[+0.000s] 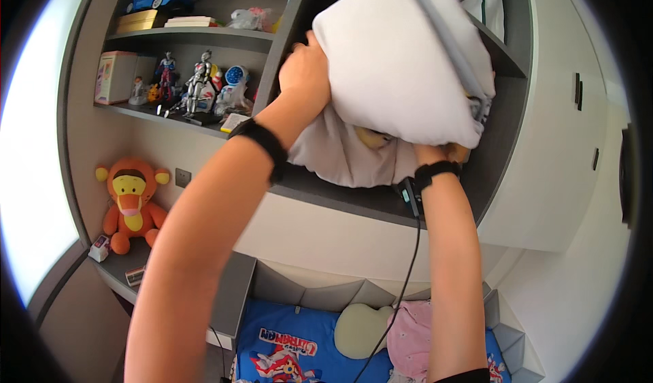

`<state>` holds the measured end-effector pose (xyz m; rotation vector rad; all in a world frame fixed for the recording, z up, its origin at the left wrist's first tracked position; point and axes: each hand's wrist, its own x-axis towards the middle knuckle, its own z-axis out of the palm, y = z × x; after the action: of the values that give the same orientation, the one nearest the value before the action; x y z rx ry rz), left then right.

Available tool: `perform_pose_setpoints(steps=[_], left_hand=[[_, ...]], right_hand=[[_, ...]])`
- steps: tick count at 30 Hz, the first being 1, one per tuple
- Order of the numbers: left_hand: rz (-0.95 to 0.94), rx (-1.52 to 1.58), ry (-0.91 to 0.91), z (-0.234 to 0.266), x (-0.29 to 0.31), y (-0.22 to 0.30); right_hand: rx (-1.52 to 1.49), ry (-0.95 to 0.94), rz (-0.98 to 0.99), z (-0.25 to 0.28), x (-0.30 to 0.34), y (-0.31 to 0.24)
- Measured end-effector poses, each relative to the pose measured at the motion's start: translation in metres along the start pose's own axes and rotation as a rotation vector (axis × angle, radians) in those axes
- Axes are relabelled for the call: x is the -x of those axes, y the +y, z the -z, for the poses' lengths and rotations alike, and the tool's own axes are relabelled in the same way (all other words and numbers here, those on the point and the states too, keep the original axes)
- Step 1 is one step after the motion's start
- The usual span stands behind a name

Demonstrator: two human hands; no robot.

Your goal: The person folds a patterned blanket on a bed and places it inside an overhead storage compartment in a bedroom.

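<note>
A thick white folded quilt [394, 63] with a grey band fills the open cabinet compartment [502, 128] above me. My left hand [305, 71] grips the quilt's left side, its fingers partly hidden behind the edge. The right hand [430, 154] reaches under the quilt's upper fold, and its fingers are out of sight. Below that fold, a softer, rumpled part of the white fabric [340, 153] rests near the compartment's front edge. Black bands circle both wrists. A small black device [411, 196] with a cable hangs beside the right wrist.
Left shelves hold action figures [198, 80], a blue toy car [160, 1] and boxes. An orange plush toy [131, 203] sits on the desk [235, 291]. Below lies a bed with a blue cover [292, 339], a green cushion [360, 330] and pink fabric [410, 332]. White cabinet doors [551, 131] stand right.
</note>
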<state>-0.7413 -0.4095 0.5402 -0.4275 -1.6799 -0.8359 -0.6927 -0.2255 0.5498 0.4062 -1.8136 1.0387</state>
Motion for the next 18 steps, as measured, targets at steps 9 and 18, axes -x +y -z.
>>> perform_pose_setpoints(steps=[9, 18], left_hand=[[0.164, -0.648, -0.529, -0.038, 0.011, 0.049], [-0.105, -0.583, -0.426, -0.058, -0.010, 0.060]], right_hand=[[0.287, 0.015, 0.100, -0.031, -0.076, 0.031], [0.760, -0.453, -0.033, -0.015, -0.132, 0.128]])
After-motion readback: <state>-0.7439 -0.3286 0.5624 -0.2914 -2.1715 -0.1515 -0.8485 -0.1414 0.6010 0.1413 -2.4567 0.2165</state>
